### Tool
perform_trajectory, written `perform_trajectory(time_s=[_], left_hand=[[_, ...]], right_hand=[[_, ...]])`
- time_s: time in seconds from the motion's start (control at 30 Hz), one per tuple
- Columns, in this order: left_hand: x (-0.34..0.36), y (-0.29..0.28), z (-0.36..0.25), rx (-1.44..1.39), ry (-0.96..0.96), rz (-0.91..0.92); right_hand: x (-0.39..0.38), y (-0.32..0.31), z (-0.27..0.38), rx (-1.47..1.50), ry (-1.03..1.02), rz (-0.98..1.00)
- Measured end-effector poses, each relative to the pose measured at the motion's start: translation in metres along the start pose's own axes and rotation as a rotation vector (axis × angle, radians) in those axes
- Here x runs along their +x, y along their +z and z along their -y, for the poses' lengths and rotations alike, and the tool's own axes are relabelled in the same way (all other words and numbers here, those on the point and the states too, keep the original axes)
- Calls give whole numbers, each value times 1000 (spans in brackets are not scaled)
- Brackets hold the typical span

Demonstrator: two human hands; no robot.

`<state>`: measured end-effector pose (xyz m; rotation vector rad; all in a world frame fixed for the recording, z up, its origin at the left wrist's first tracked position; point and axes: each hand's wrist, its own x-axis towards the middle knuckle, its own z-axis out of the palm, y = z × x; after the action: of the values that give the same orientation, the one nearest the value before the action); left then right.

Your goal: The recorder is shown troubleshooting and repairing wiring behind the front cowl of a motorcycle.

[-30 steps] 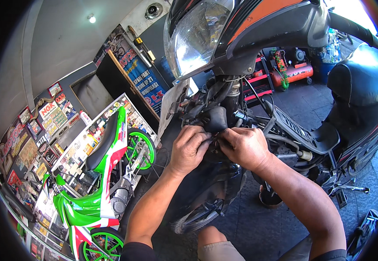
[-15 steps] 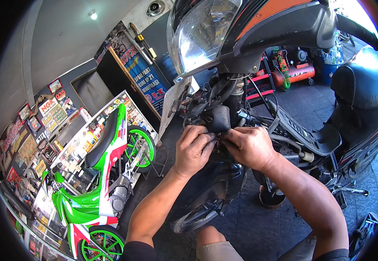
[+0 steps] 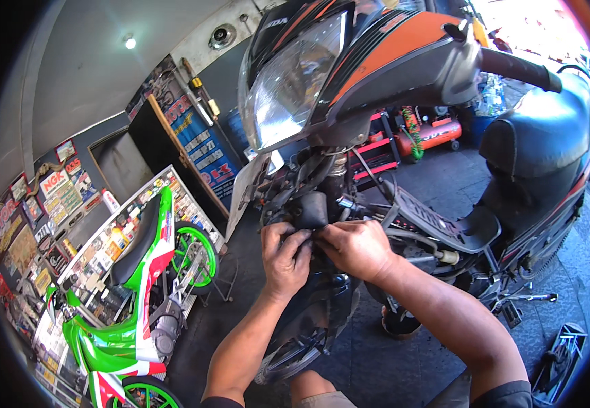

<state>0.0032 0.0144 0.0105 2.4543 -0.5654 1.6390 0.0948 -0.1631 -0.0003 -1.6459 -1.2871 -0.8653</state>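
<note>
A black and orange scooter (image 3: 397, 56) stands before me, with its front frame exposed below the headlight (image 3: 300, 80). A rounded, matt black part (image 3: 312, 209) sits among its cables and tubes. My left hand (image 3: 286, 262) is closed just under this part, thumb and fingers bent together. Against its lower right edge, my right hand (image 3: 357, 248) makes a pinch, its fingertips nearly meeting the left ones. Whatever lies between the fingers is hidden by the hands. Beneath them is the dark front fender (image 3: 303, 299), partly covered by my forearms.
To the left stands a green, white and red motorcycle (image 3: 122, 306) beside a crowded display case (image 3: 108, 238). Behind the scooter are a red air compressor (image 3: 431, 138) and a red tool rack (image 3: 376, 153). A round container (image 3: 401, 323) and a metal stand (image 3: 560, 364) rest on the floor.
The whole view has shifted, so the scooter and my hands appear lower and further left. Both hands stay closed at the underside of the black part.
</note>
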Motion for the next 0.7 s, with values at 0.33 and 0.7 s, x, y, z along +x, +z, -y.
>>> perform_trajectory(time_s=[0.33,0.7], left_hand=[[-1,6,1,31,0,-40],[0,7,-1,18,-11,-59]], right_hand=[[-29,-33,16,-14,-57,-23],[41,-189,-72,964,342,-714]])
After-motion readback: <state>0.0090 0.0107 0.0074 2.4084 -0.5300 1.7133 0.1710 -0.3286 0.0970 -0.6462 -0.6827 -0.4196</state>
